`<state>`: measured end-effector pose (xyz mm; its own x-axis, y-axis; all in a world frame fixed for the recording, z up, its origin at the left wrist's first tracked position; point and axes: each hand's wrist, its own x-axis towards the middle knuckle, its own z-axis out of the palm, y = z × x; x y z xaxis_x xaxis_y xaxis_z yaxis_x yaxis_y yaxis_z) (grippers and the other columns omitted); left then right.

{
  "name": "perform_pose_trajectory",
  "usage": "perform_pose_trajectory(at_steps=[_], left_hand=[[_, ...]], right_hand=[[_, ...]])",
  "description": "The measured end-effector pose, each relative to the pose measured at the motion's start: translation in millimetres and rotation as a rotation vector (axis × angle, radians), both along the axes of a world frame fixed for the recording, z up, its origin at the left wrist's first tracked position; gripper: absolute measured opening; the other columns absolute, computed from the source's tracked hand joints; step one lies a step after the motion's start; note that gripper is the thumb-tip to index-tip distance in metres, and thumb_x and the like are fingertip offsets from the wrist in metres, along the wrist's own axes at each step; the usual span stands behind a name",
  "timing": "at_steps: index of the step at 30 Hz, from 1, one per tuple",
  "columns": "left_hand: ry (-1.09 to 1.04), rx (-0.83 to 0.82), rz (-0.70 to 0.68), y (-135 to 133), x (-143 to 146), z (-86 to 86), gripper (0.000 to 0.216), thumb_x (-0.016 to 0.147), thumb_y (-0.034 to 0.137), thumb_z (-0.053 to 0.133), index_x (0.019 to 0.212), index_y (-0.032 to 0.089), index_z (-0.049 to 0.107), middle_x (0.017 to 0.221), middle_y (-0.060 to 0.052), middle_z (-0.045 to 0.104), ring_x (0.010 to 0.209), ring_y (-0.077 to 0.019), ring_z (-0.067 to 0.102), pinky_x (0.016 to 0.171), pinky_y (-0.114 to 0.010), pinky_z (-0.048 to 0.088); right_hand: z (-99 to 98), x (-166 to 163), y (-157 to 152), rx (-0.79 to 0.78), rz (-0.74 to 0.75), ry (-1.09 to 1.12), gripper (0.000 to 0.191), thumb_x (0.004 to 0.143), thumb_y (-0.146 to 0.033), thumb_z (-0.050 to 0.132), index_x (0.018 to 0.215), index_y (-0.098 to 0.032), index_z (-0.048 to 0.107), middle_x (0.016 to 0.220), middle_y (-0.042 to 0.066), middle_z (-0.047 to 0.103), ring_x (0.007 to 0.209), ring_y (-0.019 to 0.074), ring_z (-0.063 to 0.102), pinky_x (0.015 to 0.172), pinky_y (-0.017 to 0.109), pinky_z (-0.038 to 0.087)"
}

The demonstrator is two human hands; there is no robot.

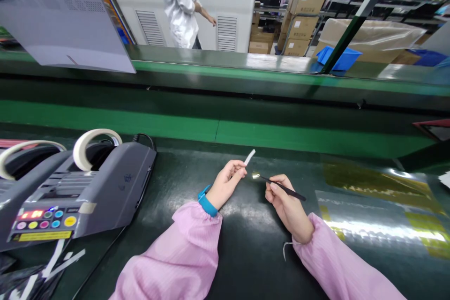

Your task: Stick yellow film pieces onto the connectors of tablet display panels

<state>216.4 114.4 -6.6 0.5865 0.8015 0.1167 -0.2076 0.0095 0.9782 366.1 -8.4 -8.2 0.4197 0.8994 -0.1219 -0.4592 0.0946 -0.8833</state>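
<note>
Between the thumb and fingers of my left hand (228, 182) is a short white strip of tape (250, 156), its free end pointing up and to the right. My right hand (286, 201) grips black tweezers (288, 191) like a pen. At the tweezers' tips sits a small shiny gold-coloured piece (256, 175), too small to name. It is just right of my left fingertips and apart from the strip. Both hands are over the dark green work surface (246, 253).
At left stand grey tape dispensers (116, 183) with a roll of cream tape (82, 150); cut white strips (65, 262) hang in front. A clear sheet with yellow film (379, 215) lies at right. Behind the bench walks a person in a white coat (179, 4); cardboard boxes (304, 28) are stacked beyond.
</note>
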Motion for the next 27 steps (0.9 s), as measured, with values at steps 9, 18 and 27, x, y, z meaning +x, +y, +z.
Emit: perform_pose_trajectory(at_steps=[9, 18, 27], left_hand=[[-0.051, -0.108, 0.136, 7.8, -2.0, -6.7, 0.043, 0.086, 0.061, 0.067, 0.082, 0.019, 0.056, 0.069, 0.002, 0.055, 0.07, -0.0149, 0.052, 0.075, -0.03, 0.043], [-0.107, -0.196, 0.122, 8.2, -1.3, -3.6, 0.034, 0.085, 0.048, 0.069, 0.095, 0.017, 0.061, 0.068, 0.002, 0.055, 0.069, -0.0146, 0.054, 0.074, -0.03, 0.044], [-0.102, -0.189, 0.12, 8.0, -1.4, -6.8, 0.032, 0.086, 0.043, 0.067, 0.103, 0.017, 0.06, 0.07, 0.002, 0.057, 0.07, -0.0145, 0.055, 0.075, -0.031, 0.045]], right_hand=[[2.6, 3.8, 2.7, -0.024, -0.019, 0.143, 0.028, 0.074, -0.035, 0.084, 0.09, -0.026, 0.063, 0.074, -0.003, 0.059, 0.06, 0.01, 0.049, 0.06, 0.025, 0.041], [2.3, 5.4, 3.6, -0.036, -0.02, 0.2, 0.027, 0.072, -0.035, 0.085, 0.086, -0.024, 0.064, 0.072, -0.003, 0.058, 0.06, 0.009, 0.048, 0.059, 0.023, 0.041], [2.1, 5.9, 4.6, -0.039, -0.01, 0.209, 0.029, 0.071, -0.038, 0.086, 0.085, -0.023, 0.066, 0.069, -0.003, 0.057, 0.057, 0.008, 0.045, 0.057, 0.022, 0.04]])
